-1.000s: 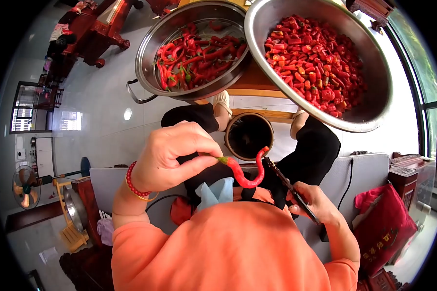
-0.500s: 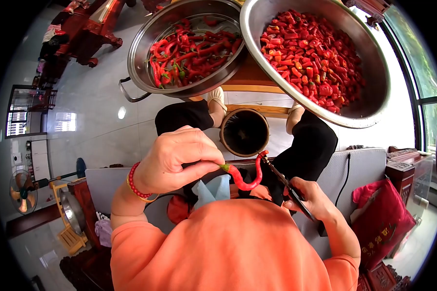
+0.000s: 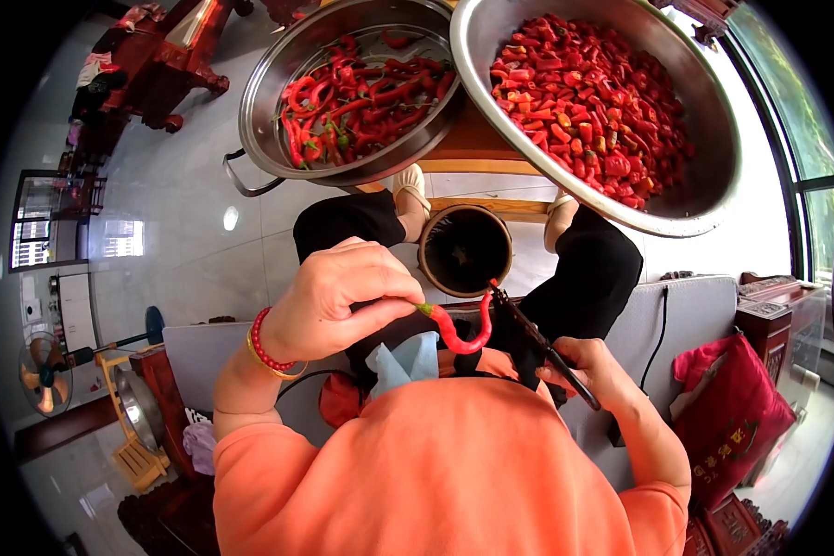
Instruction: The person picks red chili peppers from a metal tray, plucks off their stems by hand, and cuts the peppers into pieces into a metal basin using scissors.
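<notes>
My left hand pinches the green stem end of a curved red chili pepper, which hangs in a U shape. In my right hand is a pair of dark scissors, whose blades reach the pepper's far tip; a small red bit shows at the blade ends. The blades look closed or nearly so. Just beyond the tip is a dark round bin between my feet. Whole red peppers lie in a steel pot, and cut pieces fill much of a wide steel basin.
The pot and basin rest on a wooden stand ahead. A grey seat is around me, with a red cushion at right. A fan and wooden chair are at left.
The scissors' blades have closed at the pepper's tip, and a small bit now sits apart from the rest. The view has shifted slightly, so pot and basin appear higher and further left.
</notes>
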The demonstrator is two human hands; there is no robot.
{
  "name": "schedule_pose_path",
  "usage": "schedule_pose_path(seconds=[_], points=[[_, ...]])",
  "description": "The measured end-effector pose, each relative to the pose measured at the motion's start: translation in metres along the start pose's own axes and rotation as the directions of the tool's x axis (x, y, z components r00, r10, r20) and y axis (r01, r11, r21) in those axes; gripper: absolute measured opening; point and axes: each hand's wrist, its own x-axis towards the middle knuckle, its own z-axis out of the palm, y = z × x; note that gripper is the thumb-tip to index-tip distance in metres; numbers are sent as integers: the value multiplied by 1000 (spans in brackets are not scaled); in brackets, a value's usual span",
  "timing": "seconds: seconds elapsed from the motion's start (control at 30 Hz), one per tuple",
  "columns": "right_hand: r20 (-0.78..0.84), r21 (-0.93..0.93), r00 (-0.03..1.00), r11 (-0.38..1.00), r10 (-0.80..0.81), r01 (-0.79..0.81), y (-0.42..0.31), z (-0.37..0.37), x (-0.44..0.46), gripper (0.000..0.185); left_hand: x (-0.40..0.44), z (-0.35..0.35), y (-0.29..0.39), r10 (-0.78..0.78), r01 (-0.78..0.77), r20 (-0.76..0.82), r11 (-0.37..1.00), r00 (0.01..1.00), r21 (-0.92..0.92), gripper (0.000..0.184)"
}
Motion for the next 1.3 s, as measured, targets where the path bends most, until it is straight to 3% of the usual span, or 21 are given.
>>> schedule_pose_path(seconds=[0.07, 0.27, 0.4, 0.43, 0.7, 0.9, 1.1, 1.3], points=[[0, 38, 999, 998, 42, -42, 7, -2, 2, 43, 0, -1, -1, -1, 1, -8, 1000, 1000, 17, 13], [65, -120, 989, 983, -131, 138, 27, -13, 5, 56, 11, -8, 0, 15, -14, -110, 1000, 994, 10, 14], [136, 30, 968, 978, -211, 209, 25, -22, 3, 56, 22, -11, 2, 48, -43, -146, 998, 988, 36, 13], [174, 208, 952, 954, -253, 215, 20, -26, -1, 55, 25, -13, 3, 71, -65, -142, 997, 987, 47, 13], [259, 315, 900, 912, -351, 264, -9, -67, -20, 59, 83, -39, 20, 259, -264, -125, 964, 958, -28, 13], [138, 392, 880, 841, -454, 373, -20, -80, -32, 56, 126, -42, 29, 344, -353, -104, 931, 933, -95, 11], [29, 431, 828, 755, -560, 495, -10, -90, -35, 57, 153, -38, 25, 257, -287, -147, 927, 955, -240, 10], [-38, 392, 830, 756, -557, 525, -26, -92, -36, 58, 174, -23, 15, 257, -263, -65, 888, 964, -377, 11]])
